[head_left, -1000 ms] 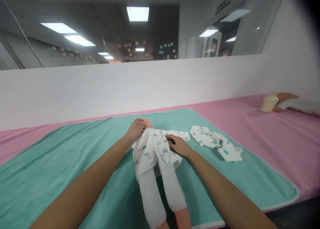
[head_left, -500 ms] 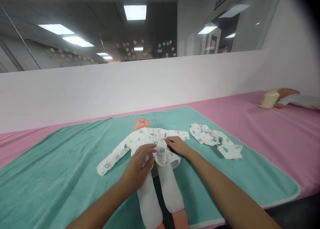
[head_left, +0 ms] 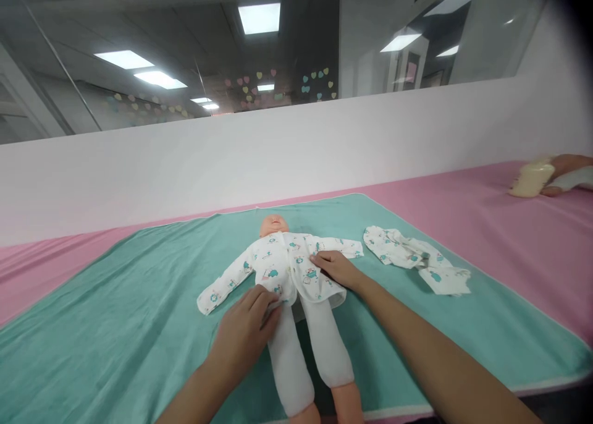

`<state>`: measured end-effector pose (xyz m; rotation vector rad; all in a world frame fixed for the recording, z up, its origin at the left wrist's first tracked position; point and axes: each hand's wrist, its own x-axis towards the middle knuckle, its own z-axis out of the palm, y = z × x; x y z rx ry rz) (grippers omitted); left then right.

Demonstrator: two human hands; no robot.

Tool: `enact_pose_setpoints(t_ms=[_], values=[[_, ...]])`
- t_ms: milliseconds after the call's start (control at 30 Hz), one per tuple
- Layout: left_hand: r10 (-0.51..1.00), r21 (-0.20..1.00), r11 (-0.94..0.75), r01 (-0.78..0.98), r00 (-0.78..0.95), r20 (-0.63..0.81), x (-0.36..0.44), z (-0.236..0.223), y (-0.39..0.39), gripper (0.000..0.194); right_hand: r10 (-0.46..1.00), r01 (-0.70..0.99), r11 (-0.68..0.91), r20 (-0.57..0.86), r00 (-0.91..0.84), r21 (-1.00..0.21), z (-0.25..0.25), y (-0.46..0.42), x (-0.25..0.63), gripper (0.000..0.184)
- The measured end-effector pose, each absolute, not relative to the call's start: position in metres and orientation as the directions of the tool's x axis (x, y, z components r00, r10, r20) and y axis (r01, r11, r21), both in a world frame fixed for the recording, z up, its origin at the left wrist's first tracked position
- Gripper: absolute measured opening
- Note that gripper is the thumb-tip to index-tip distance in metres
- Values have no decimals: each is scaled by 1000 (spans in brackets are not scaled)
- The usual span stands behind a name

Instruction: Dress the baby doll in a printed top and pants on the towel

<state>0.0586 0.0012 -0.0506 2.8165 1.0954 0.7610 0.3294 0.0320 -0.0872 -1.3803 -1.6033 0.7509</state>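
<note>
A baby doll [head_left: 274,224] lies on its back on a teal mat [head_left: 115,300], head away from me. It wears a white printed shirt [head_left: 273,266] and white leggings [head_left: 296,356]. My left hand [head_left: 245,334] pinches the shirt's lower left hem beside the doll's hip, fingers closed on the cloth. On the doll's right side, my right hand [head_left: 336,268] presses the shirt front with curled fingers. A second crumpled printed garment [head_left: 417,264] lies on the mat to the right.
The mat covers a pink padded surface [head_left: 463,207] along a white wall [head_left: 231,158]. At the far right lie a cream bottle [head_left: 528,180] and part of another doll [head_left: 567,170]. The mat's near edge runs along the bottom right.
My left hand came off the doll's head, moved down across the shirt and now grips the lower hem. The shirt's left sleeve lies spread out. My right hand stayed put.
</note>
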Motion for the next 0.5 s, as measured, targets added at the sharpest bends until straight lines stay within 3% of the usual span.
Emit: enact_pose_setpoints(t_ms=[167,333,500], values=[[560,141,-800,583,642,523,81,-37,7,23,967,438,215,252,27,-873,-90,34,333,47],[441,4,-866,501,759,479,119,-36,5,18,965,461,206,256,49,-863,-98,43,340,47],[479,41,-857,513,766,429,144,-42,3,20,962,409,186,250,109,-894,-102,48,344,41]])
